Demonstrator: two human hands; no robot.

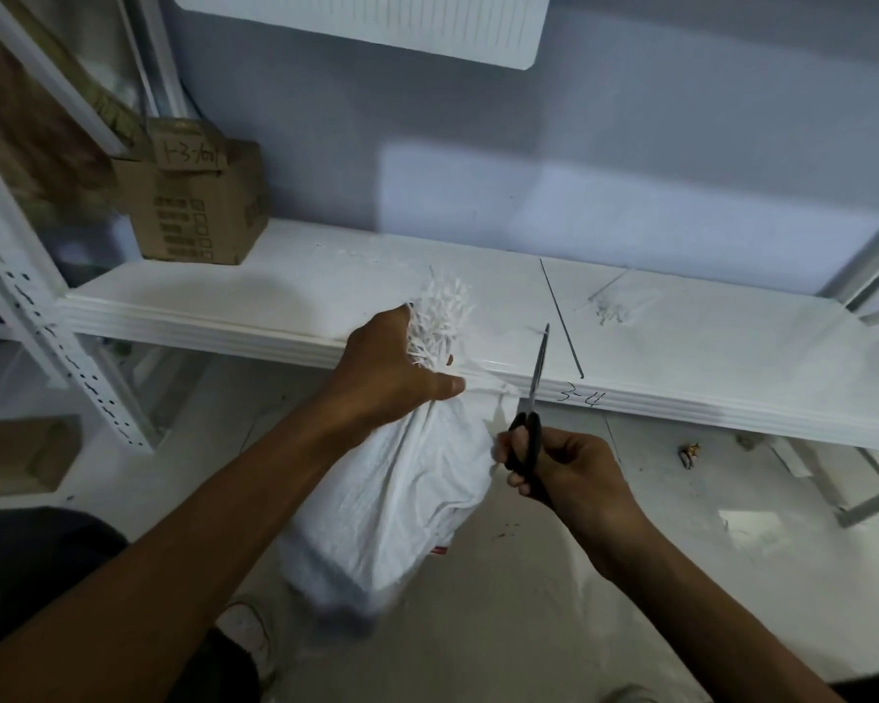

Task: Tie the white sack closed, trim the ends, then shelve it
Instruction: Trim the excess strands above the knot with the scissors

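Note:
A white woven sack (407, 504) hangs in front of the white shelf (285, 296), held off the floor. My left hand (394, 370) grips its gathered neck, and a frayed tuft of white strands (445, 317) sticks up above my fist. My right hand (567, 471) holds black-handled scissors (534, 398) just right of the neck, blades pointing up and closed or nearly so. The blades touch nothing that I can make out.
A brown cardboard box (199, 210) stands at the shelf's back left. A thin dark rod (562, 319) lies across the shelf, with cut strand scraps (612, 309) to its right. The shelf's front edge bears the mark "3-4" (582, 398). White upright posts flank the shelf.

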